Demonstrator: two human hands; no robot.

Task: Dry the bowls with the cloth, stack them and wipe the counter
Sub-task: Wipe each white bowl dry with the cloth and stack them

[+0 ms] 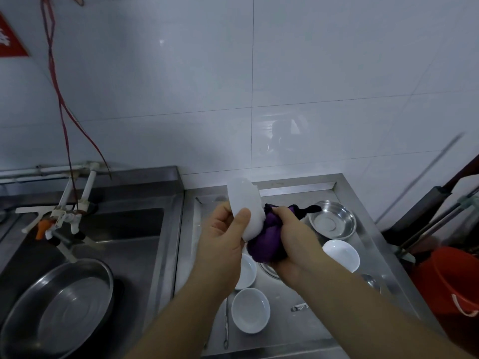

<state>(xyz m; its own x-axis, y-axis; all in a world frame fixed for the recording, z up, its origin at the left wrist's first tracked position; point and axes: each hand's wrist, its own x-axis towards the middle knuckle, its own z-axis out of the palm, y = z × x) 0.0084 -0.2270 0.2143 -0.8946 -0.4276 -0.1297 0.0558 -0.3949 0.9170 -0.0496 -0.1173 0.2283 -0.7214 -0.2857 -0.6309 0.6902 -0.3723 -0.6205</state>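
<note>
Above the steel counter [368,244], the left hand [223,244] grips a white bowl [246,208] on edge, rim running up-down, its hollow facing right. The right hand [293,239] is closed round a bunched purple cloth [264,242] pressed into it.

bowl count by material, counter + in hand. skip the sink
White bowls: 4 (one in the left hand at, others at)
Steel bowls: 2 (one clear at, one mostly hidden under the right hand and purple cloth, at)
Total: 6
</note>
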